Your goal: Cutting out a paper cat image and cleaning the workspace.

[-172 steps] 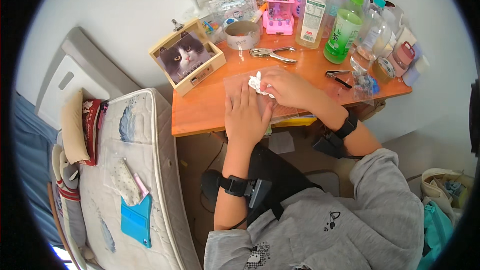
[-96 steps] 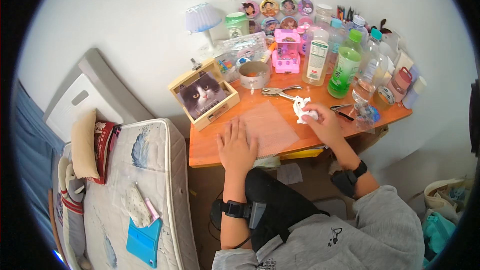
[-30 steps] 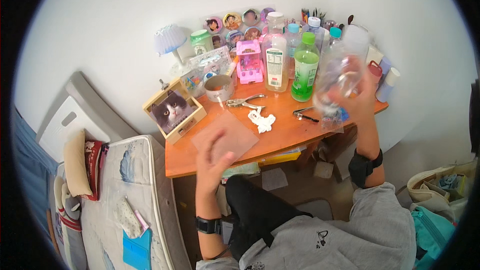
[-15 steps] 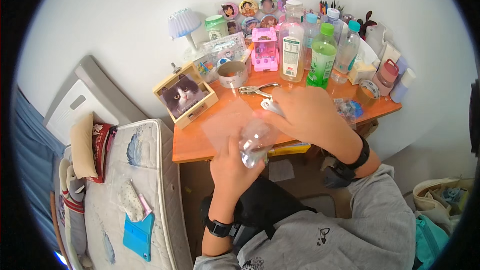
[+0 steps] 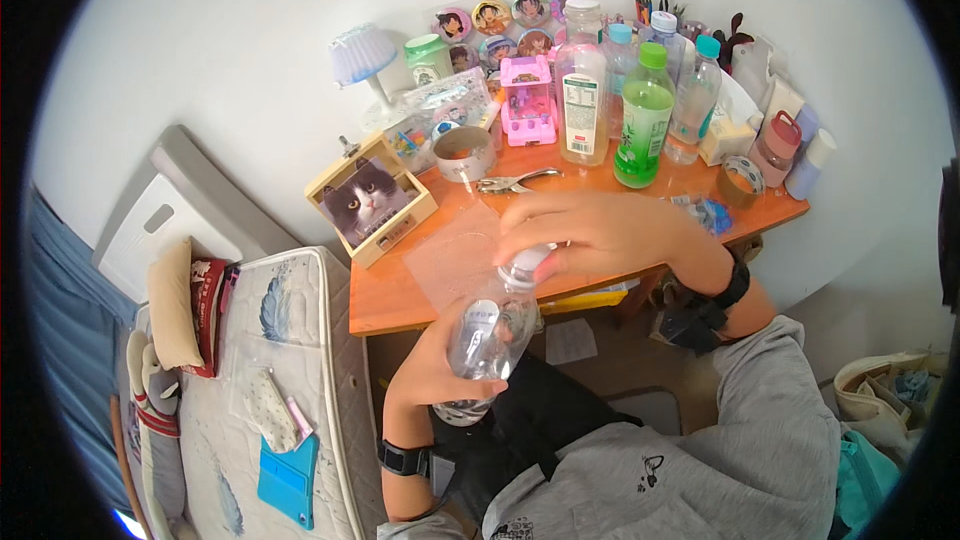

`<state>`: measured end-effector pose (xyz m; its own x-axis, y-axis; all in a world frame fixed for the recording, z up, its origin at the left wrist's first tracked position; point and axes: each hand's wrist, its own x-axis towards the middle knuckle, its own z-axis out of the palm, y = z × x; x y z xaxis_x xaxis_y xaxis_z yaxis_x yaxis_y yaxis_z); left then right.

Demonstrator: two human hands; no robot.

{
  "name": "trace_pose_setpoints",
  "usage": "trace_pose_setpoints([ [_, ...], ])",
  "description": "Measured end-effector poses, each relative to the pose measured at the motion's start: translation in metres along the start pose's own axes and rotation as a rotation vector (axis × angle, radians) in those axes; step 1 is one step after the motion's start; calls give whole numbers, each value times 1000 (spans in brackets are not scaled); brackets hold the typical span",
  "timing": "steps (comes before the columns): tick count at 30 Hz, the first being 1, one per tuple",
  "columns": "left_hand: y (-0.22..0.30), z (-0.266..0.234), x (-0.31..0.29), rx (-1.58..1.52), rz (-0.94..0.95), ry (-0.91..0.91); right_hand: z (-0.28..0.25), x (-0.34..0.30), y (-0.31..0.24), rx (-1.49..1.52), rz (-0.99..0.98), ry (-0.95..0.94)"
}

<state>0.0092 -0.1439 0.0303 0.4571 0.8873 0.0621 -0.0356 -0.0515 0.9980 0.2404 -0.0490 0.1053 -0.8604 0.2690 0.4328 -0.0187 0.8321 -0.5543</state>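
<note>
A clear plastic bottle [image 5: 492,338] leans over the desk's front edge, its base low near my lap and its top toward the desk. My left hand [image 5: 428,365] is wrapped round its body. On the white cap [image 5: 528,262] at the bottle's top, the fingers of my right hand [image 5: 590,230] are closed. Whether the cap is fully seated I cannot tell. Beyond the bottle, a thin clear plastic sheet [image 5: 432,260] lies flat on the desk. A metal hand punch or pliers [image 5: 515,181] rests behind my right hand.
On the orange desk [image 5: 375,305] stand a cat-picture wooden box [image 5: 375,205], a tape roll [image 5: 464,152], a pink toy machine [image 5: 528,105], a green bottle [image 5: 643,120] and a tall clear bottle [image 5: 582,90]. Left is a mattress [image 5: 285,340] with a blue case [image 5: 287,480].
The bottle has come down toward my lap and shows more of its length. My right hand has moved lower and left with the cap. My left hand has shifted lower.
</note>
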Motion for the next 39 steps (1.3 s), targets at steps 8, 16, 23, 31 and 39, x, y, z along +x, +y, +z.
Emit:
trace_pose_setpoints([
  [8,-16,-11,-14,455,-69,181,-11,-58,77,-591,456,108],
  [16,-6,-11,-24,617,-99,336,22,-73,101,-632,432,157],
  [23,4,-11,-28,767,-92,373,58,-48,113,-603,411,52],
  [31,22,-1,-23,920,-224,359,80,-32,77,250,452,486],
  [39,27,8,-16,1137,-225,322,131,-2,61,1462,582,967],
])
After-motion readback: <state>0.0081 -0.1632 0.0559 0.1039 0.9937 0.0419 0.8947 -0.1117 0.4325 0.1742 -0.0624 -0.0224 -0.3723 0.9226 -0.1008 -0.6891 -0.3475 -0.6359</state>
